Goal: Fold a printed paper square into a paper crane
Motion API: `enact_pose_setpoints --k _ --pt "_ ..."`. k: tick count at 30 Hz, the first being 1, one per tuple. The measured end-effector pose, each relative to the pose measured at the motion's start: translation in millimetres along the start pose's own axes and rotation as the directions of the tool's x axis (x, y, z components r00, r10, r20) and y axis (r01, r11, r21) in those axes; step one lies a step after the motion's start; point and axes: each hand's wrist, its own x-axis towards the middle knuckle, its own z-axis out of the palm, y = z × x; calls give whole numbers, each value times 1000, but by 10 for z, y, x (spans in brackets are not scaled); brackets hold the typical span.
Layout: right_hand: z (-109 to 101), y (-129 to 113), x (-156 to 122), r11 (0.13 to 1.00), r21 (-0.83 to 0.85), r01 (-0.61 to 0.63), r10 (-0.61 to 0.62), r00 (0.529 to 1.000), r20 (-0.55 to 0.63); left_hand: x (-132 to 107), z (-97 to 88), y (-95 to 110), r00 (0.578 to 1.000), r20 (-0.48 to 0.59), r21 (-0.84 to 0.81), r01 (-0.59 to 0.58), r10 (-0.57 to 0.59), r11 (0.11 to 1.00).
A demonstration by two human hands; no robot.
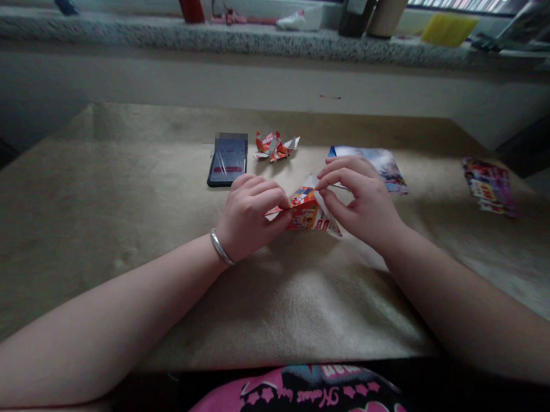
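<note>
Between my hands, just above the table, is a folded sheet of printed paper (pixel 305 214), red and orange with white edges. My left hand (pixel 255 214) pinches its left side between thumb and fingers; a silver bangle circles that wrist. On the paper's upper right edge, the thumb and fingertips of my right hand (pixel 360 194) close on a white flap. Behind them stands a finished-looking folded paper piece (pixel 274 146) in the same red and white, with several pointed tips. Part of the held paper is hidden by my left fingers.
A phone (pixel 229 161) lies beyond my left hand. Behind my right hand is a blue-white printed sheet (pixel 390 165), and colourful printed papers (pixel 489 186) lie at far right. A granite windowsill (pixel 264 43) holds bottles and a yellow item (pixel 449 29).
</note>
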Motion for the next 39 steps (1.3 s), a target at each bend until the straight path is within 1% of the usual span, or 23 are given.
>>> enact_pose_setpoints --k 2,8,12,16,21,28,32,34,36,39 --pt "9 -2 -1 1000 6 -4 4 1000 7 -2 4 -9 1000 6 -3 -2 2 1000" --pt "48 -23 -17 997 -26 68 -66 995 70 4 20 -18 1000 18 2 3 -3 1000" --pt "58 -42 -19 996 -44 84 -80 993 92 12 30 9 1000 3 -14 18 -18 1000" --pt "59 -63 -12 991 -58 119 -112 987 116 14 37 19 1000 -6 -16 -12 12 1000" --pt "57 -62 -16 992 -53 112 -107 991 84 13 23 3 1000 8 -10 -27 27 1000" --pt "40 -67 -11 999 -35 20 -19 1000 12 5 17 -39 996 89 -11 30 -29 1000" --pt "31 -55 1 999 -46 -6 6 1000 -9 -9 21 -65 993 107 18 39 -41 999" --pt "29 -33 2 999 -43 -11 10 999 -31 -18 26 -73 989 136 15 51 -52 999" --pt "26 -9 2 999 -43 -4 2 999 -49 -28 34 -83 981 177 -7 84 -81 996" --pt "12 6 0 998 -55 34 -37 998 -56 -40 49 -103 964 223 -69 167 -148 983"
